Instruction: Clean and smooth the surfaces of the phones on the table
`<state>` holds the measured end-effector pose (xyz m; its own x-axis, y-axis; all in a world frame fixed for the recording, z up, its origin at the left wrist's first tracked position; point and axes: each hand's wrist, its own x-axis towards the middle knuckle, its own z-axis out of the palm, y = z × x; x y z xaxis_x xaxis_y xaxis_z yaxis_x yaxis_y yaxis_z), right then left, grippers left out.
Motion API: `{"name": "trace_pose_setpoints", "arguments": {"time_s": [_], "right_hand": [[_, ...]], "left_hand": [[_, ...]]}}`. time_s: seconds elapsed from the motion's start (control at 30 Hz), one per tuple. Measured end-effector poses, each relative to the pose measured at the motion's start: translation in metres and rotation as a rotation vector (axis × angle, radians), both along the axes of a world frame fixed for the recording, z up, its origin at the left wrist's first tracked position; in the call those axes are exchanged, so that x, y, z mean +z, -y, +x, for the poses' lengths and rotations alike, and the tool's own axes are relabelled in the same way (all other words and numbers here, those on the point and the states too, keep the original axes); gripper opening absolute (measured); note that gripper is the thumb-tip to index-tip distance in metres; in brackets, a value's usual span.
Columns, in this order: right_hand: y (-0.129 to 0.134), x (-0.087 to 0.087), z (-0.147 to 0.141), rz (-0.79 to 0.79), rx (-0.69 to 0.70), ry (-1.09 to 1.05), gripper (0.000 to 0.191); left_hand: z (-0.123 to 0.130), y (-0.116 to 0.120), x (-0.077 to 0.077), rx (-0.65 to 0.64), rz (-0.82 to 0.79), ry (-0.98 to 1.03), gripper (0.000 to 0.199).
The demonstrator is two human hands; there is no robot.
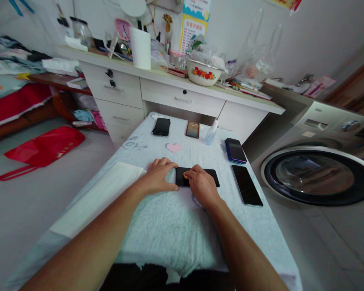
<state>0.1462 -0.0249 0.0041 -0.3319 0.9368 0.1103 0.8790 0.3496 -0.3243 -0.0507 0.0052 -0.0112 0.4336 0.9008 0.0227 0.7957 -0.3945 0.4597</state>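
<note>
A black smartphone point(212, 174) lies flat and crosswise on the cloth-covered table, its dark screen facing up. My left hand point(160, 176) grips its left end, thumb on the near edge and fingers at the far edge. Over the middle of the screen, my right hand point(202, 184) is closed in a pinch on a small orange wad point(185, 175), pressed against the glass. The wad is mostly hidden by the fingers, so its material is unclear. Beyond the phone stands a clear spray bottle point(211, 134) with bluish liquid.
A large dark phone point(247, 185) and stacked phones point(235, 150) lie at the right. Farther back are a black phone point(161, 127) and a brownish phone point(192, 129). A white sheet point(100, 198) lies left. A desk point(182, 95) and washing machine point(315, 161) border the table point(170, 230).
</note>
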Motion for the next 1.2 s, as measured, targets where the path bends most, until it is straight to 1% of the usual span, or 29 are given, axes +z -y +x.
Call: {"name": "trace_pose_setpoints", "arguments": {"time_s": [0.13, 0.2, 0.37, 0.47, 0.57, 0.73, 0.87, 0.93, 1.0, 1.1, 1.2], "right_hand": [[-0.003, 0.002, 0.001, 0.010, -0.127, 0.066, 0.029], [-0.004, 0.002, 0.001, 0.012, -0.168, 0.093, 0.030], [-0.004, 0.001, 0.001, 0.028, -0.177, 0.110, 0.030], [-0.004, 0.002, 0.000, 0.022, -0.150, 0.116, 0.030], [-0.004, 0.005, -0.001, 0.005, -0.080, 0.137, 0.029], [-0.002, 0.021, -0.003, -0.067, 0.093, 0.177, 0.027], [0.002, 0.029, -0.008, -0.135, 0.232, 0.117, 0.025], [0.003, 0.028, -0.010, -0.136, 0.265, 0.070, 0.025], [0.004, 0.023, -0.012, -0.123, 0.268, 0.028, 0.026], [0.003, 0.014, -0.013, -0.096, 0.242, -0.014, 0.026], [0.000, 0.005, -0.012, -0.055, 0.186, -0.019, 0.027]], "left_hand": [[0.000, 0.000, 0.001, -0.003, 0.002, 0.002, 0.074], [0.000, 0.000, 0.001, -0.003, -0.002, 0.000, 0.074], [0.001, 0.000, 0.001, 0.006, -0.001, 0.007, 0.072], [0.001, 0.000, 0.001, 0.006, 0.002, 0.014, 0.073], [0.001, 0.000, 0.000, 0.015, -0.003, 0.012, 0.075], [0.001, 0.000, -0.001, 0.019, -0.005, 0.008, 0.075], [0.002, 0.000, 0.000, 0.026, -0.009, 0.007, 0.074], [0.002, 0.000, 0.000, 0.031, -0.010, 0.001, 0.073], [0.002, 0.001, 0.000, 0.029, -0.004, 0.000, 0.073], [0.003, 0.001, 0.001, 0.031, -0.001, -0.005, 0.073], [0.003, 0.001, 0.003, 0.040, -0.022, -0.015, 0.073]]}}
